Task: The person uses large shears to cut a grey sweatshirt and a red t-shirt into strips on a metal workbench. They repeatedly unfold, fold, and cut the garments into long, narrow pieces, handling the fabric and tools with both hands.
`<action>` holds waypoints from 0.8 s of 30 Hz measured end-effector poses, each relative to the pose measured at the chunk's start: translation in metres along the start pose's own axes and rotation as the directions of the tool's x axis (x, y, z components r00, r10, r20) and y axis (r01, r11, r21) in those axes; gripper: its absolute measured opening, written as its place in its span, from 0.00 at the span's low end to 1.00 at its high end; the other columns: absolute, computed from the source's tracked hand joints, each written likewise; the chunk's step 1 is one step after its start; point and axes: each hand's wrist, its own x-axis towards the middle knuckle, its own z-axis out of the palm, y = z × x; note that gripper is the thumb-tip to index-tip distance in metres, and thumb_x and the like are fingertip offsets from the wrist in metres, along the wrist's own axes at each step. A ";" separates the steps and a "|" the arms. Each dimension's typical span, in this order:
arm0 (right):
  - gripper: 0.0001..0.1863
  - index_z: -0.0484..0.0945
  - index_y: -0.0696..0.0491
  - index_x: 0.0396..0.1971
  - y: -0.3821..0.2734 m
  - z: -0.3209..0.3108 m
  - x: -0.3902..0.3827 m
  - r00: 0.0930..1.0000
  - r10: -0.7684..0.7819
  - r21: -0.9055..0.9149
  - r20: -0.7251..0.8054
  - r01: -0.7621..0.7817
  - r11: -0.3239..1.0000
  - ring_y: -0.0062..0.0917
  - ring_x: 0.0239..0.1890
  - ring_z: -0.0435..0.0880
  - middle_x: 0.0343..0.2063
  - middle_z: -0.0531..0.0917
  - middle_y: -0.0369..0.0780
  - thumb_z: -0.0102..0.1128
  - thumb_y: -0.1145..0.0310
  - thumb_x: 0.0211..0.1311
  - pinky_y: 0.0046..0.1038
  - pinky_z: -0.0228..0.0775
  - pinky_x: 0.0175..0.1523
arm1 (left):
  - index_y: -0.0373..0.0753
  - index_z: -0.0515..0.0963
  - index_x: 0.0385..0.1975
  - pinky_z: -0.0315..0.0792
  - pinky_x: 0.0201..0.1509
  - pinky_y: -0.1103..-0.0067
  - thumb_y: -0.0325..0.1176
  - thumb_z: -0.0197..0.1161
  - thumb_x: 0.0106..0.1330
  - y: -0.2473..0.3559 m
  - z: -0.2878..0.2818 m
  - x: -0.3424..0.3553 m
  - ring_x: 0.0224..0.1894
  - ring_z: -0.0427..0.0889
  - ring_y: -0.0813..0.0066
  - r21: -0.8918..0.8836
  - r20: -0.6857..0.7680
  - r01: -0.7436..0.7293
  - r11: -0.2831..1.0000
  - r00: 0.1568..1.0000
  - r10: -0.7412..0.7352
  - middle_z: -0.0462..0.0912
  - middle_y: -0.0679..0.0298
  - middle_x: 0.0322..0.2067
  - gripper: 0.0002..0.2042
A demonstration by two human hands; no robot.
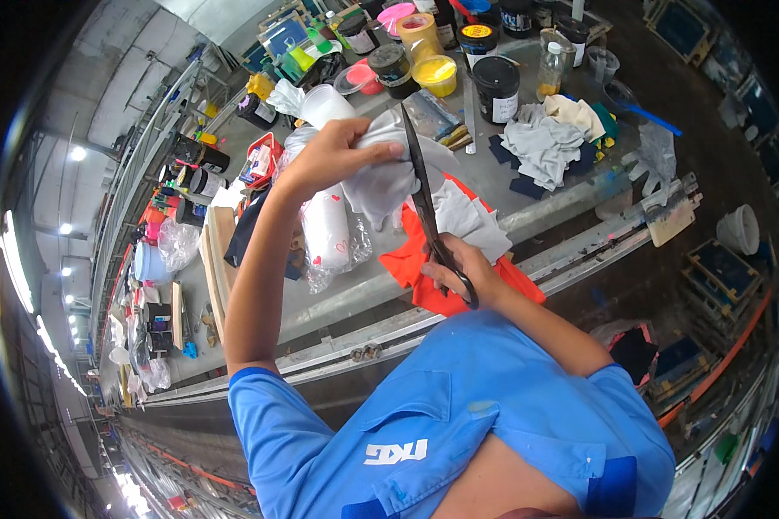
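Cluttered grey workbench [528,186] | left hand [333,156] fingers bunched on soft, limp grey cloth [381,186] | right hand [463,272] fingers through large black scissors [428,212]; grip cloth near cut.

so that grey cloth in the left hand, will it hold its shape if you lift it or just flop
Probably flop: the grey cloth bunches and drapes where the left hand grips it. It looks light, held up by one pinch. It likely sags away from the black scissors in the right hand, so it needs holding taut.
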 end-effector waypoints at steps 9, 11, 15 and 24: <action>0.39 0.57 0.55 0.61 0.006 -0.042 -0.029 0.947 0.139 -0.133 0.291 -0.104 0.986 0.22 0.40 0.70 0.37 0.68 0.38 0.63 0.46 0.61 0.25 0.65 0.48 | 0.33 0.71 0.49 0.73 0.46 0.80 0.31 0.64 0.64 -0.074 0.066 -0.001 0.41 0.77 0.81 -0.436 0.057 -0.054 0.898 0.995 0.088 0.80 0.65 0.41 0.17; 0.35 0.60 0.57 0.56 0.001 -0.050 -0.037 0.946 0.161 -0.260 0.282 -0.087 0.962 0.21 0.37 0.70 0.36 0.69 0.40 0.62 0.48 0.62 0.24 0.67 0.46 | 0.32 0.67 0.57 0.70 0.56 0.78 0.28 0.62 0.64 -0.074 0.092 0.000 0.49 0.76 0.78 -0.582 0.041 -0.040 0.812 0.996 0.078 0.79 0.63 0.47 0.21; 0.34 0.62 0.58 0.54 0.006 -0.065 -0.050 0.964 0.134 -0.451 0.228 -0.017 0.892 0.23 0.34 0.72 0.32 0.70 0.39 0.62 0.48 0.62 0.26 0.69 0.42 | 0.34 0.68 0.54 0.73 0.47 0.79 0.28 0.61 0.64 -0.063 0.134 -0.005 0.44 0.78 0.80 -0.742 -0.014 -0.002 0.670 1.000 -0.012 0.79 0.64 0.43 0.19; 0.19 0.68 0.57 0.43 0.003 -0.056 -0.058 0.960 0.274 -0.385 0.050 -0.234 0.893 0.16 0.22 0.73 0.20 0.71 0.32 0.62 0.59 0.63 0.22 0.67 0.29 | 0.37 0.66 0.56 0.75 0.44 0.80 0.28 0.60 0.64 -0.080 0.175 -0.019 0.42 0.80 0.80 -0.901 -0.014 -0.008 0.434 1.000 -0.010 0.79 0.64 0.44 0.21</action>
